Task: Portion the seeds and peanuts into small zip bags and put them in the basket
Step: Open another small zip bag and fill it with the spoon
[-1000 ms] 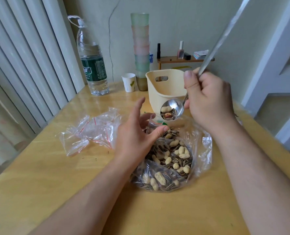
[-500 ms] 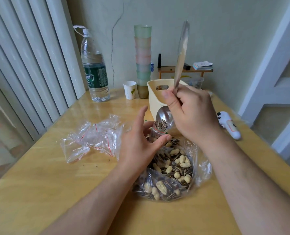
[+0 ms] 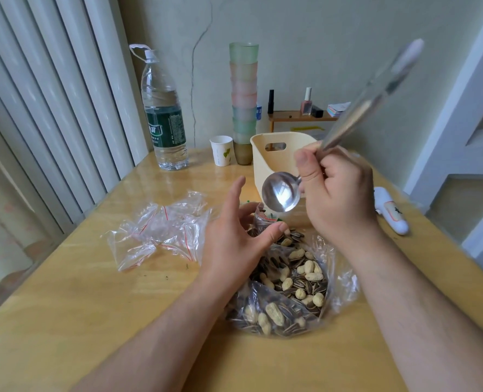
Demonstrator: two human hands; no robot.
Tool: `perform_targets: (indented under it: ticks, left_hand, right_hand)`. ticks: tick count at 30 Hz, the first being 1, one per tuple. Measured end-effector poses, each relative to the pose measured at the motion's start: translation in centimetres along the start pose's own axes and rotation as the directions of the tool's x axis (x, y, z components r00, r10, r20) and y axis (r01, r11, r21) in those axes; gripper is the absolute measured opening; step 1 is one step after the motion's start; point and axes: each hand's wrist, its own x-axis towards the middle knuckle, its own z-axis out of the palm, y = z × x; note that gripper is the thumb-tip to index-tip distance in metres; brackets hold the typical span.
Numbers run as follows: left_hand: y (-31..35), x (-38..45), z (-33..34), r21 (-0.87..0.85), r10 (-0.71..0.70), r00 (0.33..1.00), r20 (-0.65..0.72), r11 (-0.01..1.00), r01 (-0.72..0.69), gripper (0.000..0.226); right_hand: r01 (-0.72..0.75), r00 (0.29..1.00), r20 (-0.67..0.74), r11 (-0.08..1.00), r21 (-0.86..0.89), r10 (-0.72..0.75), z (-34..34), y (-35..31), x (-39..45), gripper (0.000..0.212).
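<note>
- Two hands are at work over the big bag of seeds and peanuts [image 3: 288, 281], which lies open on the table [image 3: 65, 321] so it can be scooped from.
- A small zip bag [image 3: 262, 222] is pinched by the left hand [image 3: 234, 244] — thumb and fingers curled at its mouth, index finger raised — seemingly so it stays open under the spoon.
- An empty spoon [image 3: 281, 191] is gripped in the right hand [image 3: 336, 193], bowl tipped above that mouth.
- Spare zip bags [image 3: 161, 230] are kept near on the left; the basket [image 3: 279, 154] waits just behind.

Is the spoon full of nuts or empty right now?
Empty. The spoon held in the right hand shows only its bare, shiny bowl, with no seeds or peanuts in it.
</note>
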Motion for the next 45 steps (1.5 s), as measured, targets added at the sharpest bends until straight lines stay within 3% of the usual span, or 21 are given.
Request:
perform_targets:
  ticks: [4, 8, 11, 14, 17, 20, 22, 24, 26, 28, 31, 32, 34, 36, 38, 39, 41, 43, 45]
  left_hand:
    - [-0.2, 0.2, -0.2, -0.156, -0.026, 1.000, -0.011, 0.987, 0.024, 0.101]
    - [0.2, 0.8, -0.8, -0.432, -0.133, 0.990, -0.048, 0.896, 0.100, 0.098]
    - [0.5, 1.4, -1.4, -0.554, -0.199, 0.976, -0.086, 0.824, 0.119, 0.096]
    - [0.5, 1.9, -1.8, -0.613, -0.200, 0.976, -0.089, 0.783, 0.104, 0.090]
    - [0.0, 1.9, -1.8, -0.654, -0.185, 0.983, -0.010, 0.745, 0.134, 0.075]
    - [-0.4, 1.7, -1.5, -0.666, -0.196, 0.978, 0.069, 0.721, 0.191, 0.058]
    - [-0.5, 1.6, -1.3, -0.672, -0.200, 0.975, 0.099, 0.709, 0.214, 0.051]
    - [-0.5, 1.5, -1.3, -0.664, -0.202, 0.970, 0.134, 0.709, 0.239, 0.045]
    - [-0.5, 1.3, -1.1, -0.641, -0.199, 0.966, 0.163, 0.723, 0.257, 0.041]
    - [-0.4, 1.0, -0.9, -0.596, -0.188, 0.965, 0.184, 0.759, 0.262, 0.042]
    - [-0.4, 0.6, -0.6, -0.513, -0.137, 0.967, 0.213, 0.827, 0.231, 0.041]
    - [-0.5, 0.4, -0.5, -0.481, -0.122, 0.967, 0.225, 0.849, 0.219, 0.040]
    - [-0.6, 0.3, -0.4, -0.410, -0.103, 0.963, 0.248, 0.890, 0.200, 0.042]
    - [-0.7, 0.2, -0.4, -0.334, -0.080, 0.961, 0.265, 0.927, 0.169, 0.043]
    - [-0.7, 0.0, -0.4, -0.293, -0.065, 0.959, 0.276, 0.945, 0.148, 0.043]
    - [-0.6, 0.0, -0.3, -0.277, -0.054, 0.961, 0.273, 0.952, 0.133, 0.044]
    - [-0.3, -0.2, -0.3, -0.240, -0.025, 0.958, 0.286, 0.966, 0.097, 0.049]
    - [-0.4, -0.3, -0.4, -0.212, 0.000, 0.946, 0.324, 0.974, 0.073, 0.057]
    - [-0.4, -0.2, -0.6, -0.170, -0.001, 0.937, 0.350, 0.983, 0.065, 0.068]
  right_hand:
    - [-0.304, 0.949, -0.033, 0.937, 0.170, 0.314, -0.7, 1.3, -0.8, 0.031]
    - [-0.464, 0.883, 0.046, 0.851, 0.247, 0.468, -1.6, 2.3, -2.5, 0.033]
    - [-0.569, 0.821, 0.250, 0.767, 0.296, 0.513, -1.9, 2.8, -3.5, 0.027]
    - [-0.687, 0.685, 0.524, 0.688, 0.233, 0.506, -2.1, 2.5, -3.7, 0.010]
    - [-0.785, 0.562, 0.649, 0.579, 0.221, 0.514, -1.9, 2.4, -4.0, 0.008]
    - [-0.860, 0.506, 0.607, 0.308, 0.407, 0.613, -2.2, 2.8, -3.3, 0.029]
    - [-0.824, 0.476, 0.538, 0.140, 0.549, 0.696, -2.8, 3.1, -2.6, 0.027]
    - [-0.780, 0.413, 0.486, 0.023, 0.626, 0.770, -3.5, 3.5, -2.1, 0.025]
    - [-0.762, 0.374, 0.468, -0.022, 0.647, 0.800, -3.9, 3.7, -2.0, 0.032]
    - [-0.801, 0.346, 0.469, -0.004, 0.598, 0.813, -3.6, 3.8, -2.3, 0.035]
    - [-0.860, 0.362, 0.379, 0.147, 0.489, 0.852, -2.4, 4.2, -2.9, 0.021]
    - [-0.848, 0.403, 0.317, 0.220, 0.481, 0.859, -2.1, 4.2, -3.0, 0.016]
    - [-0.805, 0.492, 0.151, 0.381, 0.455, 0.857, -2.1, 4.1, -3.2, 0.038]
    - [-0.758, 0.637, -0.014, 0.629, 0.174, 0.771, -2.7, 3.8, -3.3, 0.065]
    - [-0.573, 0.807, 0.025, 0.793, -0.206, 0.590, -2.9, 3.7, -3.7, 0.064]
    - [-0.473, 0.839, 0.092, 0.803, -0.363, 0.536, -2.6, 3.8, -4.0, 0.059]
    - [-0.350, 0.813, 0.208, 0.742, -0.571, 0.544, -2.0, 3.9, -4.6, 0.061]
    - [-0.304, 0.789, 0.247, 0.706, -0.640, 0.563, -1.8, 3.8, -4.9, 0.069]
    - [-0.273, 0.842, 0.226, 0.748, -0.605, 0.490, -1.8, 3.6, -4.8, 0.061]
